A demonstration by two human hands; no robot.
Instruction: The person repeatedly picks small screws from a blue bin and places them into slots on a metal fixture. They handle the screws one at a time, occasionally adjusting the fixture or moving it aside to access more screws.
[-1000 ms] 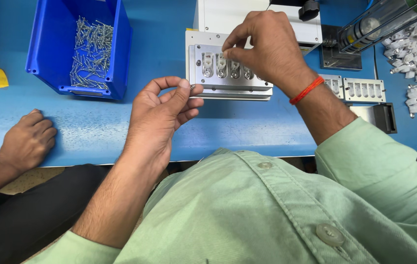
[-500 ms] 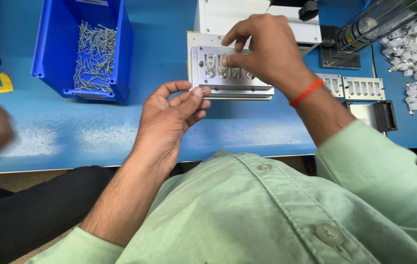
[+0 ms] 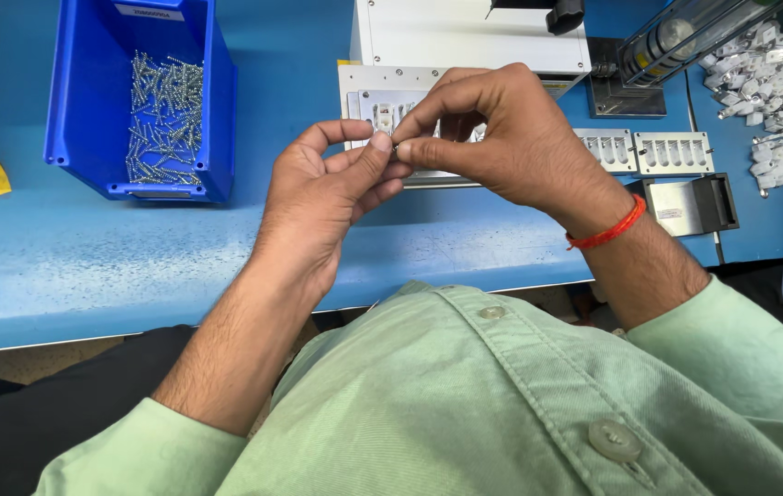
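My left hand [image 3: 322,197] and my right hand [image 3: 501,138] meet fingertip to fingertip above the blue table, just in front of a white fixture plate [image 3: 368,101] with small slots. Between the pinched thumbs and forefingers sits a tiny dark part, likely a screw [image 3: 394,147]; which hand grips it I cannot tell. My left palm is cupped and turned up. My right wrist wears a red thread band [image 3: 607,230]. My right hand hides most of the fixture plate.
A blue bin [image 3: 88,129] of several silver screws stands at the back left. A white machine box [image 3: 465,32] sits behind the fixture. Two slotted metal trays [image 3: 653,152] and a heap of small white parts [image 3: 763,83] lie at the right.
My right hand has come off the fixture plate toward me and met my left fingertips. My left hand rose slightly. Another person's hand at the left edge has gone from view.
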